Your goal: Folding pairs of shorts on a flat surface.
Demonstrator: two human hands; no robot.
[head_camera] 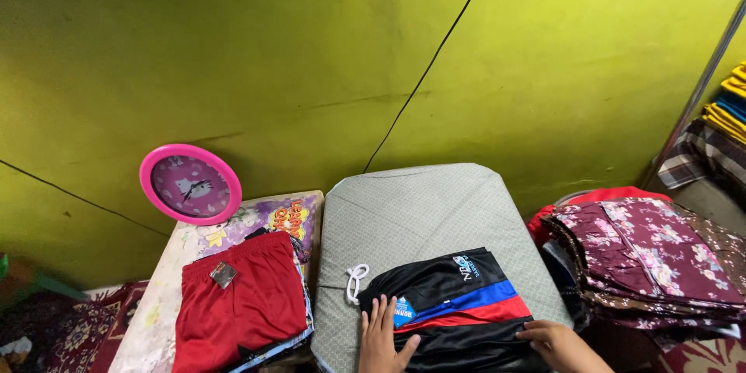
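**Ana:** Head view first: what are the hands doing?

**Ben:** Both rest on a pair of folded black shorts [454,307] with a blue and a red stripe. The left hand [385,338] lies flat on the near left part of the shorts, fingers spread, touching a small blue tag. The right hand [558,342] presses on the near right edge, fingers stretched toward the red stripe. Neither hand pinches anything.

**Ana:** And where do the shorts lie?

**Ben:** On the near end of a grey padded surface [412,210] that runs back to the yellow-green wall [311,47]. A white drawstring [357,280] curls off the left side of the shorts onto the grey cover.

**Ana:** What is to the left?

**Ben:** A lower surface with a flowered cloth [167,280], just beside the grey one. On it sits a stack topped by red shorts [241,307] with a small hang tag. Behind that stack a pink round clock [190,184] leans against the wall.

**Ana:** And to the right?

**Ben:** A pile of folded maroon flowered garments [653,260], near the right hand but apart from it. Farther back at the right edge, more folded cloth in yellow, blue and check sits on a shelf [719,136].
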